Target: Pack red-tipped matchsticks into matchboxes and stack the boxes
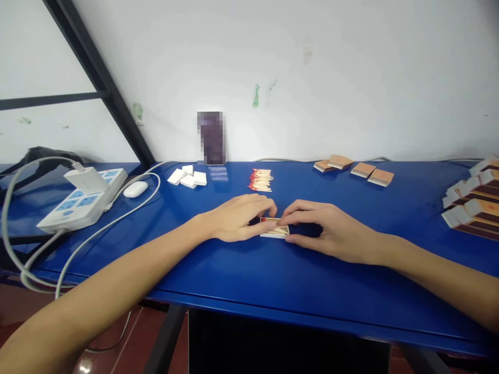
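Observation:
A small white matchbox tray (273,235) lies on the blue table between my two hands, with several matches (279,230) inside it. My left hand (244,218) is curled at the tray's left part; its thumb lies over the matches and its forefinger bends down behind the far wall. With thumb and fingers on the near and far sides, my right hand (327,228) grips the right end of the tray. Part of the tray and its contents is hidden by the fingers. Beyond my left hand sits a pile of loose red-headed matches (262,180).
White matchbox trays (187,177) lie at the back left, near a phone (212,137) against the wall. Brown matchbox sleeves (362,170) lie back right. Stacked matchboxes (475,200) stand far right. A power strip (83,200), white cable (117,228) and white case (135,189) are left.

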Tool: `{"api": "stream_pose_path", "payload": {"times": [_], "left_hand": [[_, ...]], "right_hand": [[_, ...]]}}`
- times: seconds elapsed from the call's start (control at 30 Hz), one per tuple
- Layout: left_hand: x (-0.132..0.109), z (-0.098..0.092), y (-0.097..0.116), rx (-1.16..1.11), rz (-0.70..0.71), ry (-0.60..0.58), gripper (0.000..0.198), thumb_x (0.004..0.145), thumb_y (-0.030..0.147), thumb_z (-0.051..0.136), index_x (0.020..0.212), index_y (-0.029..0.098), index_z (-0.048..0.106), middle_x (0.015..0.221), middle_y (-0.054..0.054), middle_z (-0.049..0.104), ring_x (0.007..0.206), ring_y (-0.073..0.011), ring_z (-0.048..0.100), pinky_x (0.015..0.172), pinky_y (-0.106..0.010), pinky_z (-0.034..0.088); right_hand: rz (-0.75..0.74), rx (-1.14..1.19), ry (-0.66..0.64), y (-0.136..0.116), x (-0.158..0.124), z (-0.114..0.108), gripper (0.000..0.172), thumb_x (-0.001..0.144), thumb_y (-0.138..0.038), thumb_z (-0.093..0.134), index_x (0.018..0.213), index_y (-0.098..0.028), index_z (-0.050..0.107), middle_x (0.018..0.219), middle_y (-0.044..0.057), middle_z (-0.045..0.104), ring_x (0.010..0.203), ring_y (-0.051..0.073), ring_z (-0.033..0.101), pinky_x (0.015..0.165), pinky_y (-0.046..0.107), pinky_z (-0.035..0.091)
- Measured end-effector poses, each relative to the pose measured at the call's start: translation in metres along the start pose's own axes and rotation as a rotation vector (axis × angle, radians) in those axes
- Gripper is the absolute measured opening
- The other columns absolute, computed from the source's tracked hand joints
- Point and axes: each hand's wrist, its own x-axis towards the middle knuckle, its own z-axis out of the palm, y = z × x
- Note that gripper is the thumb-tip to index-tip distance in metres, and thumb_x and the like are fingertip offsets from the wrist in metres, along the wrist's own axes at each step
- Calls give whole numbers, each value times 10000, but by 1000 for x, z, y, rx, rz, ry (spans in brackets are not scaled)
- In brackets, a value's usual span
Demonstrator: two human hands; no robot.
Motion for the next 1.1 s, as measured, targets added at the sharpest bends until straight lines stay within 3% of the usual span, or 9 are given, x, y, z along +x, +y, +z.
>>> {"api": "stream_pose_path", "payload": {"times": [0.17,0.3,0.5,0.67,0.87,1.1], "left_hand": [[-3,0,1,94,60,39,382,811,433,680,1086,178,606,963,-45,645,851,-193,586,804,-328,457],[-3,4,-4,156,85,114,289,884,387,637,1029,143,689,962,-67,690,864,-192,639,815,-323,486],[-1,5,-9,169,113,130,298,950,375,590,1118,158,705,1047,-80,722,945,-202,674,836,-326,517],[-1,5,-9,172,118,140,308,940,352,618,1159,149,688,1081,-77,731,976,-217,683,861,-349,526],[0,7,-12,119,148,196,234,924,357,640,997,146,710,1087,-83,725,988,-206,681,888,-340,532],[0,7,-11,105,172,184,245,945,324,612,1107,156,685,1102,-85,711,1000,-200,671,886,-337,534]], "right_hand": [[66,-79,131,3,0,3,289,827,-398,690,1060,-228,697,936,31,727,789,181,668,690,307,537],[113,-85,164,7,0,3,251,840,-386,668,1037,-242,728,949,17,758,821,189,698,724,306,556],[34,-119,140,9,1,1,236,906,-368,587,1050,-269,745,1081,31,728,883,178,692,750,302,554],[75,-141,183,11,1,2,246,876,-369,631,1060,-228,715,967,29,736,829,172,683,730,297,546],[37,-172,157,11,2,2,200,894,-355,607,997,-224,719,1030,40,713,847,165,671,746,299,533],[32,-141,154,10,1,2,207,918,-368,581,1043,-236,679,1019,43,709,880,183,665,785,327,531]]}}
